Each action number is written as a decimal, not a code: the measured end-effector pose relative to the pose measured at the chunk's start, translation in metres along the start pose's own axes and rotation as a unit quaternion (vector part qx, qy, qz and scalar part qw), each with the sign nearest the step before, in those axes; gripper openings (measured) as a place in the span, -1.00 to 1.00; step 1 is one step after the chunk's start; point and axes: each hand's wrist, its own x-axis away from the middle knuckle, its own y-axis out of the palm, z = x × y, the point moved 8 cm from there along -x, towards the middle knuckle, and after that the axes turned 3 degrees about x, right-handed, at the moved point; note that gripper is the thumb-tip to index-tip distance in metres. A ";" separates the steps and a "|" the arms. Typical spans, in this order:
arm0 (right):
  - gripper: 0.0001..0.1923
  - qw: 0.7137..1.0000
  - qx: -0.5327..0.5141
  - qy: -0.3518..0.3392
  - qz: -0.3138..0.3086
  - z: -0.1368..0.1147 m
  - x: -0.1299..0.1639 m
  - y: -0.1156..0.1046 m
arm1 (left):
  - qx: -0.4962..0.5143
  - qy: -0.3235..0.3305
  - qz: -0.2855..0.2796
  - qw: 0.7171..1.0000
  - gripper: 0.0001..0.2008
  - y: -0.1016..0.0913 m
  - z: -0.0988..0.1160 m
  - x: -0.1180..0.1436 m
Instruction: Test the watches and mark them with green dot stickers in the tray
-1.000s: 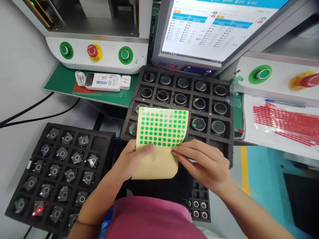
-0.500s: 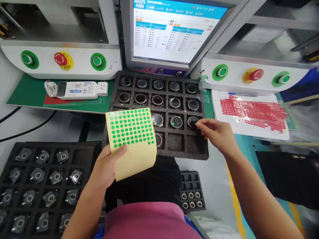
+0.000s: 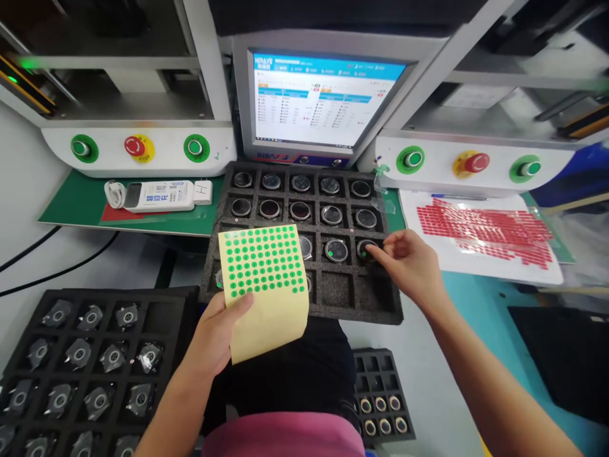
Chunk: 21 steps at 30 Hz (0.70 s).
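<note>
1. L hand [image 3: 216, 330]: grasping sticker sheet [image 3: 269, 324], thumb on its face. Sheet tilted over front-L part of foam tray [image 3: 352, 311], covering some slots; green dots in rows up top, bare yellowish backing at btm.
2. R hand [image 3: 413, 263]: fingertips at a green dot [image 3: 364, 254] on a watch face [image 3: 360, 248]; can't tell if pinching the dot or only pressing.
3. That watch face: 3rd row from rear, R-most slot, nr tray's R edge. Next slot L: another watch [image 3: 337, 248] w/ own green dot.
4. Foam tray: rear edge by monitor [image 3: 323, 95], front edge jutting past counter's [image 3: 90, 200] front edge. Rear 2 rows full of round watches.
5. Counter, L of tray: white handheld device [image 3: 162, 196] btwn coiled cable [image 3: 115, 194] & adapter marked "H" [image 3: 203, 192], nr front edge.
6. R of tray: white paper [image 3: 537, 274] w/ red sticker strips [image 3: 485, 228]; blue pen [image 3: 459, 197] along paper's rear edge.
7. Past counter's front edge, L: black tray [image 3: 159, 317] w/ wrapped watch pcs.
8. Below counter, R of the person's legs: small tray [image 3: 406, 406], round pcs in its front rows.
</note>
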 end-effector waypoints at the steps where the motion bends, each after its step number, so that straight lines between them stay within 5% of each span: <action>1: -0.63 1.000 -0.009 -0.017 0.006 -0.012 0.007 0.001 | -0.003 0.002 0.003 1.000 -0.66 -0.001 0.000 0.000; 4: -0.76 0.993 -0.073 -0.089 -0.035 -0.058 0.039 0.017 | -0.013 0.007 0.012 1.000 -0.63 -0.003 0.000 0.000; 8: -0.70 0.949 -0.204 -0.187 -0.153 -0.113 0.079 0.049 | -0.012 0.002 -0.008 1.000 -0.64 -0.001 -0.003 0.000; 12: -0.77 0.956 -0.155 -0.215 -0.125 -0.128 0.084 0.059 | 0.006 0.005 -0.073 0.997 -0.60 0.006 -0.006 0.000; 17: -0.80 0.956 -0.122 -0.234 -0.124 -0.135 0.083 0.061 | 0.046 -0.015 -0.192 0.980 -0.31 0.014 -0.013 0.004; 21: -0.82 0.949 -0.079 -0.287 -0.104 -0.146 0.085 0.055 | 0.046 -0.038 -0.174 0.983 -0.28 0.014 -0.013 0.007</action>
